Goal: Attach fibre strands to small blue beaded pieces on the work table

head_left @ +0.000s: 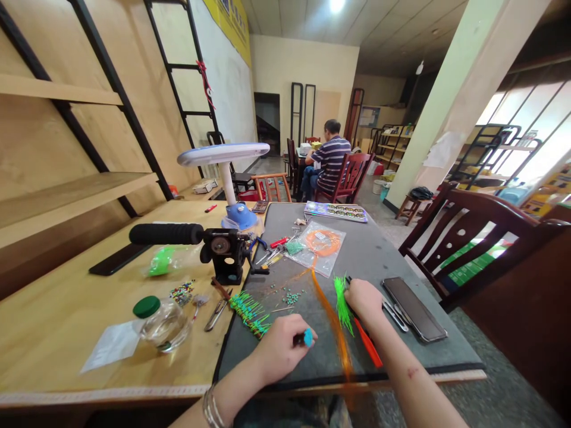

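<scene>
My left hand (285, 345) is closed over the near end of a brown stick (250, 313) lined with bright green and turquoise tufts. A dark end with a turquoise tip (307, 337) shows between its fingers. My right hand (363, 297) is closed, fingers down at the mat, with a small black piece showing at the fingertips; its kind is hidden. Just left of those fingers lies a bundle of bright green strands (342, 306). Between the hands, long orange fibres (332, 321) run toward the table edge. Under my right forearm is a red-orange handled tool (368, 343).
Small turquoise beads (292, 297) and a bag with an orange coil (323, 244) lie ahead. A black clamp stand (225, 255), snips (217, 312) and a green-lidded jar (163, 327) are left; a phone (414, 309) is right. A lamp (241, 214) and a seated person (330, 157) are beyond.
</scene>
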Demonstrator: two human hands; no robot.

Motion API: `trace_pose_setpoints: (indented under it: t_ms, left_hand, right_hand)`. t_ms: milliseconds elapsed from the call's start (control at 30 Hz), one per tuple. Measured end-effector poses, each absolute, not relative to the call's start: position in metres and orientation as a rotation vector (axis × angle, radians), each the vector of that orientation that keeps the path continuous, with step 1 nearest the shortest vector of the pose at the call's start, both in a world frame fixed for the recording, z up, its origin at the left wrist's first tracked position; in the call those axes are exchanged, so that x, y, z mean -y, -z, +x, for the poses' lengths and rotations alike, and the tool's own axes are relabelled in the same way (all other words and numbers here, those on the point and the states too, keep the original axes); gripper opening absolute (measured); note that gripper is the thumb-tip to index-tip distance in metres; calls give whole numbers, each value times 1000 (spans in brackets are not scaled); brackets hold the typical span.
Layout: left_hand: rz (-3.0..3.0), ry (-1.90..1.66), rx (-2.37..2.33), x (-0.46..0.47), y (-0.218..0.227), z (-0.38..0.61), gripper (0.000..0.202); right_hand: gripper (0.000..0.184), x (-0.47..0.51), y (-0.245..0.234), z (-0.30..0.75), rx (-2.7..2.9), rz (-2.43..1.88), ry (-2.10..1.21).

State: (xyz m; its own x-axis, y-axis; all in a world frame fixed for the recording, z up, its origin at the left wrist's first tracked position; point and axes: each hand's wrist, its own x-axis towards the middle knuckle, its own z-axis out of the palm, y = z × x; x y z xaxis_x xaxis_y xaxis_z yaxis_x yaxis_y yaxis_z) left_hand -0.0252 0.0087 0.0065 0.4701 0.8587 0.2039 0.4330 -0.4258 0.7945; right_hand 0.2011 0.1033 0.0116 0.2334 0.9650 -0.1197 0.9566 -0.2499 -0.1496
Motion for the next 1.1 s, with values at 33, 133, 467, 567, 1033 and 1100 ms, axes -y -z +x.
trace_pose_setpoints:
  t_ms: [33,133,467,567,1033,1100]
  left_hand:
    - [1884,-898,-1069,-7,-9,-24,12]
    - [1382,-1050,-1029,-2,-13,-17,16]
    - [892,-950,-954,-8,-14,10,39]
    - [885,-902,-935,-7,-12,9,41]
    - [640,-815,-813,-8,-8,8,41]
    - [598,-826,-813,-6,-8,5,40]
  right_hand:
    - [21,-101,-14,203,1845,-2373,-365]
    - [24,-85,-19,205,1706,-2099,-653]
    - [34,-16,-19,163,1009,-1161,-1761]
    - [34,-18,-16,160,1005,-1164,-1783]
    - [38,-12,-13,155,1000,-1144,-1732]
    - [40,-9,-12,165,1138,-1227,-1538]
